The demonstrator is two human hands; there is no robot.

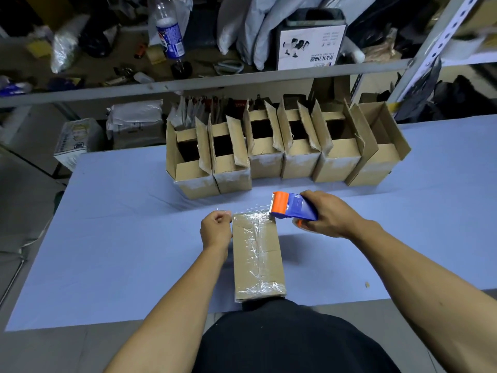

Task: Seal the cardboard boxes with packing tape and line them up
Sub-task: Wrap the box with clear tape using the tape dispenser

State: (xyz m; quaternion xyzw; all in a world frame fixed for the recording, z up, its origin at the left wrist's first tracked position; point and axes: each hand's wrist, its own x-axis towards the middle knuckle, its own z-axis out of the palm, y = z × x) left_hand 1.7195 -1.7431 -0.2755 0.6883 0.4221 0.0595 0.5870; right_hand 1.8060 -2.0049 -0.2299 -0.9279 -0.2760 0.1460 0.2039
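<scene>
Your right hand [329, 214] is wrapped round the blue-and-orange tape dispenser [293, 207], fingers curled on its handle, orange roller end at the far right corner of the closed cardboard box [258, 258]. A strip of clear packing tape [250, 211] runs from the roller across the box's far edge to your left hand [216, 230], which pinches the free end w/ curled fingers, just beside the box's far left corner. The box lies lengthwise in front of you on the blue table [121, 251], near edge at the table's front, top already covered in wrinkled clear tape along the centre seam and near end. Further back on the table stands a row of six open cardboard boxes [285, 149], side by side and touching, flaps up, old tape on their fronts; some at left hold packets. Behind them a metal shelf [204, 82] carries a plastic bottle [169, 30], grey bags, a printed white box and misc clutter.
</scene>
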